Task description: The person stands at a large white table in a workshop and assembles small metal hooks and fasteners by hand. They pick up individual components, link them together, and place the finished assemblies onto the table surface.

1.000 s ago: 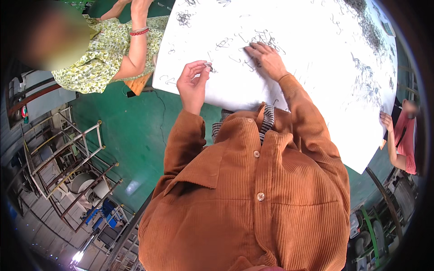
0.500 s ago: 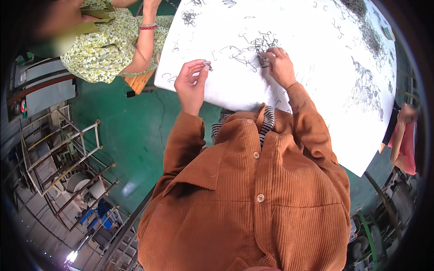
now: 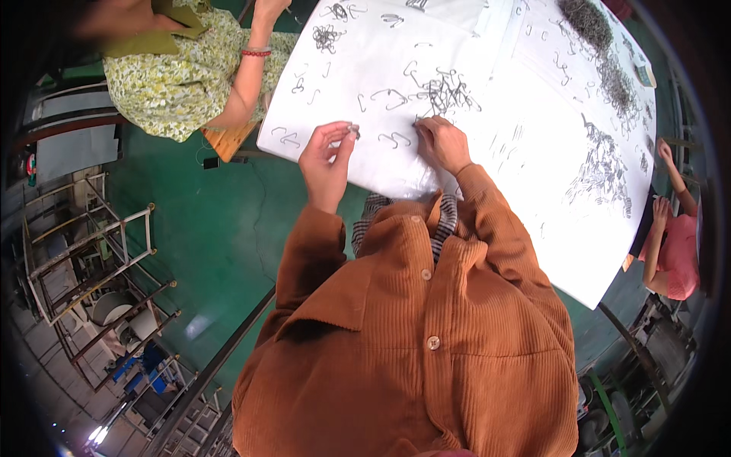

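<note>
My left hand [image 3: 326, 161] is raised over the near left edge of the white table [image 3: 525, 206], thumb and fingertips pinched. Between them is a small dark metal wire hook [image 3: 355, 132], partly hidden by the fingers. My right hand [image 3: 445, 145] is low over the tabletop, its fingers pressed together; a dark bit of wire that looks like another hook [image 3: 417, 122] shows at the fingertips. Just beyond that hand lies a tangled pile of dark wire hooks [image 3: 449, 91]. A few loose hooks [image 3: 394, 140] rest between my two hands.
Larger heaps of small dark metal pieces [image 3: 586, 23] lie at the far right, with a spread of thin pieces [image 3: 601, 167] nearer. A co-worker in a patterned green top [image 3: 179, 72] is at left, another in pink [image 3: 676, 247] at right. Metal frames [image 3: 91, 251] stand on the floor.
My right hand has drawn back from the hook pile toward me and to the left. The left hand keeps its pinch, slightly lower in the picture. The view has shifted a little.
</note>
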`<state>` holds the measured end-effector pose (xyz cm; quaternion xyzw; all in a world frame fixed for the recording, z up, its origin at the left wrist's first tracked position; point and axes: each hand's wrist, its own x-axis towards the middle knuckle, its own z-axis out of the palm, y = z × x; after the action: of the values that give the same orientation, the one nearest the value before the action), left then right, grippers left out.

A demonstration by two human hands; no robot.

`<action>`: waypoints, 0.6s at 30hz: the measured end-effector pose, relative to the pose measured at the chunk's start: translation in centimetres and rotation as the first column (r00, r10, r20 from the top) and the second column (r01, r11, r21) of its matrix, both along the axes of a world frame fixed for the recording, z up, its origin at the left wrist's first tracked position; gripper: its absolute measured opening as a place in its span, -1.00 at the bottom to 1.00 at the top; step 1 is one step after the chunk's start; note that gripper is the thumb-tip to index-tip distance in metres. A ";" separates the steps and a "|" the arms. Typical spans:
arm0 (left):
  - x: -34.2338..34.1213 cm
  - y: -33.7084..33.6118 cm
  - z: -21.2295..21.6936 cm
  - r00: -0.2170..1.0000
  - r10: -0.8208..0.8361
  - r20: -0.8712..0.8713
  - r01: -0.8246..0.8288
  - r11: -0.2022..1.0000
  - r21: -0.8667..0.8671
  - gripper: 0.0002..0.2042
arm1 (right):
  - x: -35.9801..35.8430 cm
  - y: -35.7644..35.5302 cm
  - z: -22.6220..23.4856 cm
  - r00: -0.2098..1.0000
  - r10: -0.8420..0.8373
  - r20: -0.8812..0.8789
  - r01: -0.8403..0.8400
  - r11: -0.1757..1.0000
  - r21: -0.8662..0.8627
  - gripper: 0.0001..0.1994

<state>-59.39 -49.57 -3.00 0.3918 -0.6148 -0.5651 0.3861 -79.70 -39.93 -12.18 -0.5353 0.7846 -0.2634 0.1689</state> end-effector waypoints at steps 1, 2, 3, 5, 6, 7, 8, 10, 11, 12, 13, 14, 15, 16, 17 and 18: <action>-0.3 0.0 -0.2 1.000 -0.001 0.007 0.001 1.000 0.008 -0.85 | -0.6 0.0 -0.3 0.999 -0.052 0.006 0.052 0.999 0.002 -0.83; -0.5 0.1 -0.3 1.000 -0.002 0.014 0.002 1.000 0.016 -0.85 | -1.5 -0.2 -0.4 0.998 -0.043 -0.041 0.043 0.999 0.005 -0.73; -0.4 0.3 -0.4 0.999 -0.006 0.031 0.005 1.000 0.026 -0.85 | -2.0 -0.7 -0.6 0.996 -0.062 -0.056 0.067 0.995 0.078 -0.67; -1.2 0.1 -0.6 1.000 -0.011 0.016 0.011 1.000 0.027 -0.85 | -3.6 -2.7 -1.1 0.991 -0.099 -0.087 0.116 0.968 0.222 -0.51; -1.5 0.2 -0.8 1.000 -0.015 0.009 0.015 0.999 0.028 -0.85 | -4.6 -3.7 -1.7 0.995 -0.060 -0.084 0.080 0.958 0.274 -0.38; -2.0 0.1 -0.9 1.000 -0.022 -0.002 0.022 0.999 0.025 -0.85 | -5.2 -4.4 -2.0 0.994 -0.061 -0.086 0.084 0.953 0.293 -0.37; -2.3 0.2 -1.0 1.000 -0.023 0.000 0.023 0.999 0.037 -0.85 | -5.6 -5.0 -2.3 0.994 -0.062 -0.089 0.087 0.946 0.312 -0.37; -3.1 0.3 -1.2 1.000 -0.031 -0.003 0.031 0.998 0.060 -0.85 | -6.1 -6.3 -2.5 0.994 -0.076 -0.084 0.102 0.919 0.380 -0.34; -3.4 0.2 -1.3 0.999 -0.040 0.000 0.040 0.998 0.047 -0.85 | -6.0 -6.7 -2.8 0.998 -0.022 -0.063 0.046 0.913 0.405 -0.35; -3.5 0.2 -1.7 0.999 -0.038 0.002 0.038 0.999 0.039 -0.86 | -5.6 -6.9 -2.9 0.998 0.041 -0.042 -0.019 0.901 0.434 -0.36; -3.7 0.2 -1.9 0.999 -0.039 0.003 0.039 0.999 0.033 -0.86 | -5.5 -6.7 -3.1 0.995 0.101 -0.019 -0.081 0.884 0.461 -0.38; -3.8 0.3 -1.8 0.999 -0.046 0.019 0.045 0.998 0.038 -0.86 | -5.4 -6.1 -3.6 0.986 0.166 0.016 -0.158 0.894 0.420 -0.41; -4.0 0.3 -1.6 0.998 -0.058 0.033 0.056 0.997 0.044 -0.86 | -5.4 -5.2 -4.1 0.973 0.228 0.048 -0.229 0.898 0.377 -0.44; -4.1 0.3 -1.5 0.996 -0.066 0.053 0.063 0.997 0.052 -0.86 | -5.4 -3.9 -4.1 0.966 0.249 0.077 -0.260 0.929 0.262 -0.49; -4.5 0.1 -1.6 0.996 -0.075 0.039 0.073 0.996 0.047 -0.87 | -6.2 -3.0 -3.8 0.988 0.117 0.099 -0.138 0.962 0.235 -0.48; -4.8 0.0 -1.7 0.996 -0.084 0.033 0.082 0.996 0.045 -0.87 | -6.8 -2.2 -2.5 0.991 -0.015 0.131 -0.014 0.976 0.215 -0.47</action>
<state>-64.15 -49.56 -4.66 0.3840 -0.6247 -0.5870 0.3429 -86.45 -42.13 -14.65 -0.4950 0.7957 -0.2116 0.2776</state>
